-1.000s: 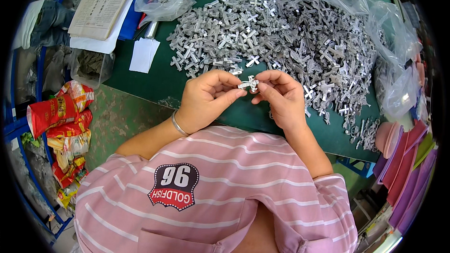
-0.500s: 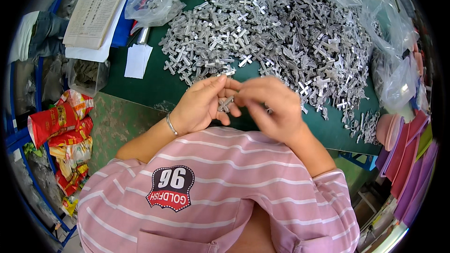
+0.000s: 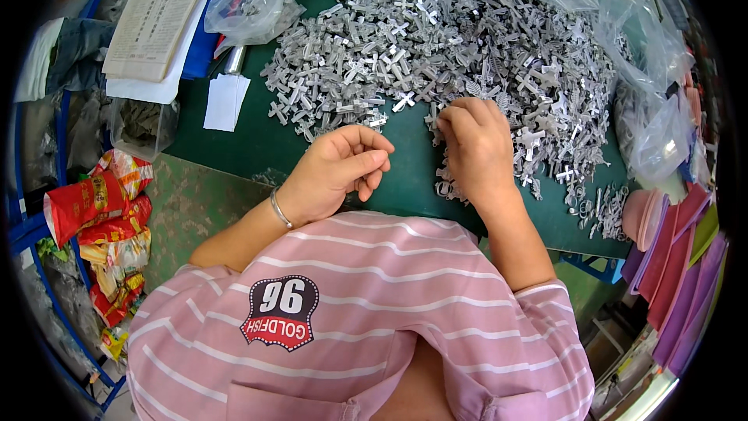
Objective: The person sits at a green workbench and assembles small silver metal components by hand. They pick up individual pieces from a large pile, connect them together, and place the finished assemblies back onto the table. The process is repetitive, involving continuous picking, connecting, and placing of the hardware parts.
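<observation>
Metal cross pieces point(image 3: 452, 54) lay heaped across the upper centre of the green table point(image 3: 234, 148). The right hand point(image 3: 475, 148) rested at the heap's lower edge, fingers curled together as if picking; any grip was hidden. The left hand point(image 3: 339, 175), centre frame, hung loosely curled, seemingly empty.

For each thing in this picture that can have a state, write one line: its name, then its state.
Left hand: loosely curled, lifted off the pile; whether it holds a part, hidden.
Right hand: palm down, fingers on the metal parts.
Metal parts: loose, heaped on the green mat.
Clear bag: crumpled, lying on the mat.
White paper slip: lying flat.
</observation>
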`<action>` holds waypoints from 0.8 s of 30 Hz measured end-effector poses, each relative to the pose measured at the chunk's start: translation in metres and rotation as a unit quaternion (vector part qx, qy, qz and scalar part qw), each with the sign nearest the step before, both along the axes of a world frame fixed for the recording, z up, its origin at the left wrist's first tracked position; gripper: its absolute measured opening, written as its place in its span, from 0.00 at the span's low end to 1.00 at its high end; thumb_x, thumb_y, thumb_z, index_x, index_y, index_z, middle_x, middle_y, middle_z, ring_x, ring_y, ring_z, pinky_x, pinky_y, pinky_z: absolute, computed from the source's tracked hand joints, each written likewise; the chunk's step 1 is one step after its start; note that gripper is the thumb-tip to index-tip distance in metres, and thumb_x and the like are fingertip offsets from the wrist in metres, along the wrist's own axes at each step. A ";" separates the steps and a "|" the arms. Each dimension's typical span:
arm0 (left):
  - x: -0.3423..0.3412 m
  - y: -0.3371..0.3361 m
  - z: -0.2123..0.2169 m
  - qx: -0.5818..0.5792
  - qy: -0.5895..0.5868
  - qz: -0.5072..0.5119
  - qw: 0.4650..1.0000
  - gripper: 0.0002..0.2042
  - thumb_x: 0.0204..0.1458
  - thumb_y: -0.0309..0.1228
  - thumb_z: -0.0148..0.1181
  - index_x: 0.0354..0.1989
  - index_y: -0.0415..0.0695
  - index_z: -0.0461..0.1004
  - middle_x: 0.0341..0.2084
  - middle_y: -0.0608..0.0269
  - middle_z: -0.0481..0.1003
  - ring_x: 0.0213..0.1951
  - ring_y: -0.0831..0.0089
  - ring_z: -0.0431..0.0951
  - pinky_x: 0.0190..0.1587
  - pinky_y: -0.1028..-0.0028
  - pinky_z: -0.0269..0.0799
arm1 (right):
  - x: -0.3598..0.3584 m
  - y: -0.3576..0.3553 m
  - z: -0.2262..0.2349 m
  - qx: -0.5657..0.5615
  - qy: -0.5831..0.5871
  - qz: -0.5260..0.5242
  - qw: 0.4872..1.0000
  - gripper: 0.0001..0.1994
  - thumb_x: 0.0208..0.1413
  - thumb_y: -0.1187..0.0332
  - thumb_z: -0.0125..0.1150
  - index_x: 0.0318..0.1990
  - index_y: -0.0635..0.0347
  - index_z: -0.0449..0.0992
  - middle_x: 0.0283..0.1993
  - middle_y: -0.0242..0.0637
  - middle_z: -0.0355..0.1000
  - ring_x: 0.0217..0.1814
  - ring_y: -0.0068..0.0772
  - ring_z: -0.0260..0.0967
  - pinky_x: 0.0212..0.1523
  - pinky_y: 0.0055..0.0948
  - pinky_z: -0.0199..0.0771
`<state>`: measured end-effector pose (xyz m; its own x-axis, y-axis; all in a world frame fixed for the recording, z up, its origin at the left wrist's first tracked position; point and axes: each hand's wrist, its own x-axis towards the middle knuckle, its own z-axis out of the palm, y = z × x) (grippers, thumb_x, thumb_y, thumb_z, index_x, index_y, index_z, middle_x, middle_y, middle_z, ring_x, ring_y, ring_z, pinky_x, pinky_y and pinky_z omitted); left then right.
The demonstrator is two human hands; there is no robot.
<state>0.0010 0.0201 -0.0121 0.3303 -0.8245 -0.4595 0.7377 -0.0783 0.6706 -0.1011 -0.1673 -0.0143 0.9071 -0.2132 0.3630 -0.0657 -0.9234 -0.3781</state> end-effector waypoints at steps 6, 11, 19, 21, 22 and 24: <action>-0.002 -0.002 0.001 -0.003 -0.015 -0.012 1.000 0.06 0.51 0.24 0.52 0.37 0.37 0.68 0.27 0.61 0.71 0.22 0.81 0.69 0.19 0.83 0.64 | 0.002 0.002 0.005 -0.018 0.005 0.013 1.000 0.10 0.36 0.76 0.63 0.30 0.60 0.72 0.33 0.34 0.69 0.34 0.38 0.65 0.34 0.33 0.63; -0.004 -0.004 0.004 0.013 -0.051 0.006 0.999 0.08 0.51 0.24 0.52 0.39 0.36 0.68 0.27 0.61 0.71 0.23 0.81 0.70 0.21 0.83 0.66 | 0.002 0.014 0.009 0.283 -0.012 -0.049 0.958 0.02 0.46 0.74 0.58 0.30 0.60 0.73 0.26 0.34 0.70 0.26 0.31 0.67 0.26 0.26 0.63; -0.003 -0.004 0.007 0.032 -0.055 0.005 0.998 0.08 0.50 0.24 0.54 0.38 0.35 0.69 0.29 0.58 0.73 0.26 0.78 0.74 0.26 0.81 0.72 | -0.001 0.017 0.014 0.734 0.092 -0.060 0.670 0.09 0.54 0.69 0.54 0.34 0.67 0.74 0.26 0.36 0.72 0.23 0.20 0.70 0.21 0.15 0.66; -0.003 -0.005 0.007 0.033 -0.056 0.008 0.998 0.08 0.50 0.24 0.54 0.37 0.35 0.70 0.29 0.58 0.73 0.26 0.78 0.74 0.26 0.81 0.72 | -0.002 0.017 0.014 0.748 0.096 -0.059 0.654 0.09 0.54 0.68 0.53 0.34 0.67 0.73 0.26 0.37 0.72 0.23 0.21 0.70 0.20 0.15 0.68; -0.003 -0.004 0.007 0.031 -0.055 0.009 0.998 0.08 0.50 0.24 0.54 0.37 0.35 0.70 0.29 0.58 0.73 0.26 0.78 0.74 0.26 0.81 0.72 | -0.002 0.017 0.013 0.754 0.098 -0.057 0.647 0.10 0.55 0.68 0.53 0.34 0.68 0.73 0.26 0.37 0.73 0.23 0.22 0.70 0.20 0.16 0.68; -0.003 -0.004 0.007 0.027 -0.054 0.009 0.998 0.08 0.50 0.23 0.55 0.37 0.35 0.70 0.28 0.59 0.73 0.26 0.78 0.74 0.26 0.81 0.71 | -0.001 0.017 0.013 0.757 0.097 -0.057 0.644 0.10 0.55 0.68 0.53 0.34 0.68 0.73 0.27 0.38 0.73 0.22 0.22 0.70 0.20 0.15 0.69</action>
<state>-0.0018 0.0161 -0.0049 0.3945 -0.7929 -0.4644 0.6633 -0.1041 0.7411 -0.1023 -0.1502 -0.0011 0.8513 -0.2582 -0.4568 -0.2826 0.5080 -0.8137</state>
